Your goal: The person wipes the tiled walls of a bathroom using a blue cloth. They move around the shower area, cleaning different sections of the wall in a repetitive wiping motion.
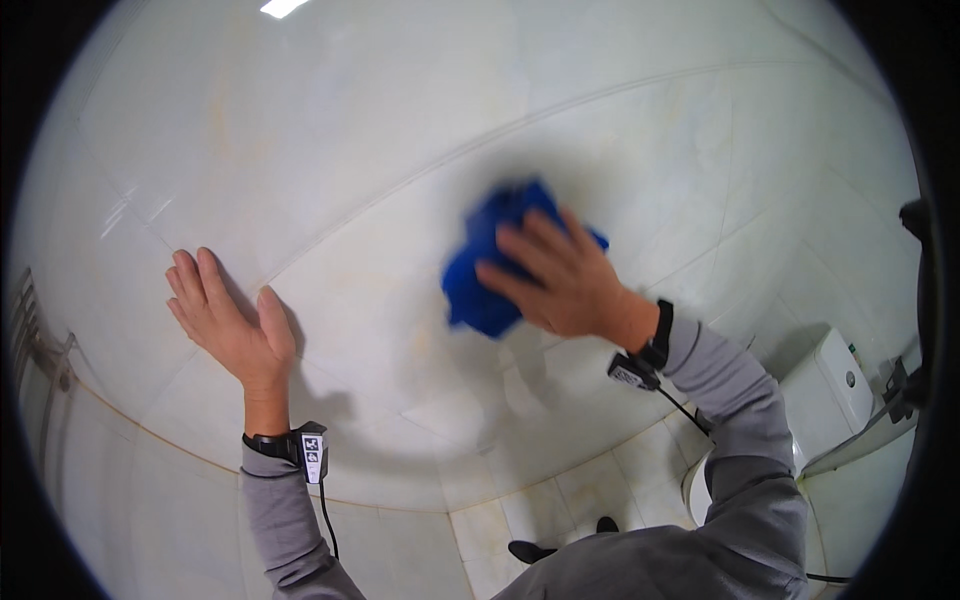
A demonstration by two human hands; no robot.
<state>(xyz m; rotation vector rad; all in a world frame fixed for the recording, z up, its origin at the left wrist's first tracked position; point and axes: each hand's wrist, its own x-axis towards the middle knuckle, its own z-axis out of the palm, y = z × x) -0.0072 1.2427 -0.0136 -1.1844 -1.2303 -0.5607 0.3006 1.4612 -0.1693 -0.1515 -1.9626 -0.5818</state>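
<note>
My right hand [559, 277] presses a crumpled blue cloth [487, 292] against a pale marbled tile wall [360, 120]. The cloth spreads out past my fingers on the left and above, and both look slightly blurred. To the left, my left hand [229, 322] lies flat on the same wall with its fingers pointing up and the thumb apart. Nothing is held in it. A grout line runs slantwise across the wall between my two hands, rising to the right.
A metal towel rack [34, 337] is fixed at the far left. At lower right stands a white toilet with its cistern [840, 382]. Below are floor tiles [540, 510] and my dark shoes [531, 552]. Cabled devices [312, 454] are strapped to both wrists.
</note>
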